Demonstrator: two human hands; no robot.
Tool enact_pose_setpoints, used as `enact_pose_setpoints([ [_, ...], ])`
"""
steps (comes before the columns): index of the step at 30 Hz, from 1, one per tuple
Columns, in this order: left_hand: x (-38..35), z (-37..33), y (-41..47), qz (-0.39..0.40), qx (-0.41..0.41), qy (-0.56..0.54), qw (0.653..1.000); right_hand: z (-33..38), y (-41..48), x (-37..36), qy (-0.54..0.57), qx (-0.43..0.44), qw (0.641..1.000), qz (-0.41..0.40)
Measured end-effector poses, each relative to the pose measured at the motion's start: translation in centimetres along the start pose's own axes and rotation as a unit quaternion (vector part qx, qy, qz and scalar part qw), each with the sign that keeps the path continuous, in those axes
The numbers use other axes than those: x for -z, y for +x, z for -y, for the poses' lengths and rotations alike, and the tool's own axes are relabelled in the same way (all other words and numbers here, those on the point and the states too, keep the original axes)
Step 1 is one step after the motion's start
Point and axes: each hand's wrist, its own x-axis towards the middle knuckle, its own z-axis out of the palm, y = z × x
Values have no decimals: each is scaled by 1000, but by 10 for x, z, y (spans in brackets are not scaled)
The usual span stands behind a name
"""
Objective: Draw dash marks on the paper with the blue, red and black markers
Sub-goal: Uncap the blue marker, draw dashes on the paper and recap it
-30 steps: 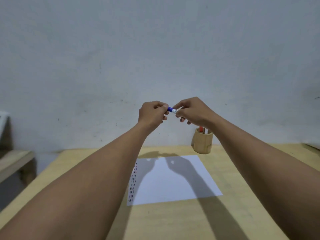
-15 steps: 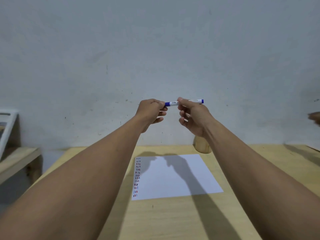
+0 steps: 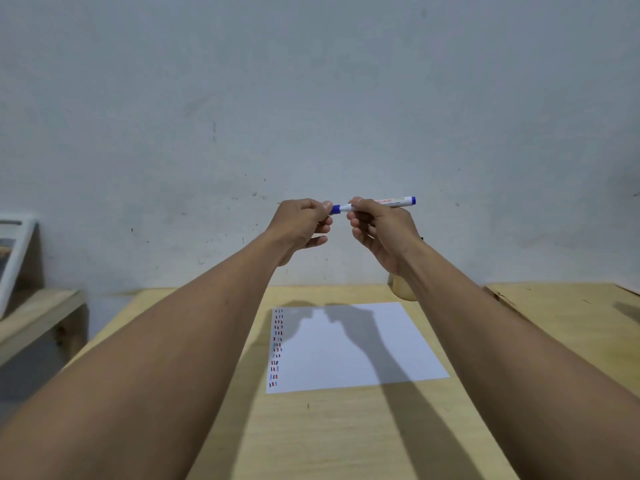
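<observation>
I hold a blue marker point(image 3: 394, 201) level in the air, well above the table. My right hand point(image 3: 379, 230) grips its white barrel. My left hand point(image 3: 303, 223) pinches the blue cap point(image 3: 335, 208) at the marker's left end. The white paper point(image 3: 356, 344) lies on the wooden table point(image 3: 346, 438) below, with a column of short blue, red and black dashes point(image 3: 276, 348) down its left edge. The shadows of both arms fall across the sheet.
A wooden pen holder point(image 3: 403, 292) stands behind the paper's far right corner, mostly hidden by my right forearm. A low wooden bench point(image 3: 38, 313) with a white frame point(image 3: 14, 258) leaning on it sits to the left. A grey wall rises behind the table.
Both hands have lifted a little. More of the marker's barrel shows to the right of my right hand. The pen holder has slipped behind my right forearm.
</observation>
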Motion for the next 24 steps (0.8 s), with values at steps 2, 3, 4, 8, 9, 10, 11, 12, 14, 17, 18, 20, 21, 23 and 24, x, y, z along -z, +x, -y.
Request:
enact_pose_setpoints([
  [2, 1, 1, -1, -1, -2, 6, 1000, -4, -1, -1, -12, -6, 1000, 1],
  [3, 1, 2, -1, -5, -4, 8, 1000, -6, -1, -1, -14, -8, 1000, -2],
  [4, 3, 4, -1, -11, -5, 9, 1000, -8, -1, -2, -13, -9, 1000, -8],
  [8, 21, 19, 0, -57, -6, 44, 997, -18, 0, -5, -5, -10, 1000, -19],
  [9, 27, 26, 0, -69, -5, 63, 996, -21, 1, -6, -9, -11, 1000, -16],
  [10, 33, 34, 0, -83, -3, 82, 993, -24, 1, -7, -17, -14, 1000, -14],
  [11, 40, 43, 0, -97, 0, 101, 990, -27, 1, -8, -28, -16, 999, -11],
  [12, 46, 52, -1, -112, 0, 125, 986, -31, 1, -10, -39, -19, 999, -9],
  [14, 55, 69, -4, -136, -3, 181, 974, -39, 1, -13, -57, -26, 998, -9],
  [17, 66, 93, -10, -150, 6, 284, 947, -55, 1, -19, -80, -36, 996, -10],
  [18, 69, 100, -13, -152, 15, 304, 940, -60, 1, -21, -86, -37, 996, -7],
  [20, 75, 114, -17, -152, 29, 338, 928, -71, 1, -24, -97, -41, 994, -1],
  [21, 77, 121, -19, -152, 33, 355, 922, -76, 1, -25, -103, -42, 994, 2],
  [23, 80, 134, -23, -154, 37, 379, 912, -87, 3, -27, -116, -48, 992, 5],
  [24, 81, 139, -25, -155, 40, 386, 909, -92, 4, -28, -122, -51, 991, 5],
])
